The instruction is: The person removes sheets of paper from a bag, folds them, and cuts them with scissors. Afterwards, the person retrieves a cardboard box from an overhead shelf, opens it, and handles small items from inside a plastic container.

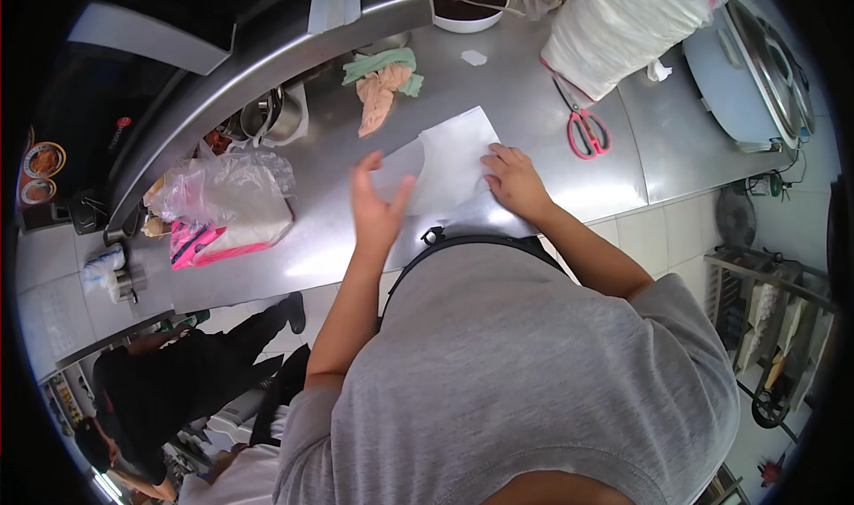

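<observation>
White paper or thin white bags point(458, 158) lie on the steel counter in front of me, near its front edge. My right hand point(516, 180) rests on their right edge, fingers bent and a little apart. Just left of the white sheets, my left hand point(378, 204) is raised with thumb and fingers spread and nothing between them. Beyond the sheets lie a peach cloth point(381, 96) and a green cloth point(412, 60), crumpled together. Scissors with red handles point(587, 134) lie to the right, apart from both hands.
A plastic-wrapped package point(231, 220) sits at left, near a metal pot point(277, 118). A bowl of dark sauce point(469, 16), a large white bag point(614, 33) and a lidded container point(734, 87) stand farther back. A person in black point(169, 385) is behind at lower left.
</observation>
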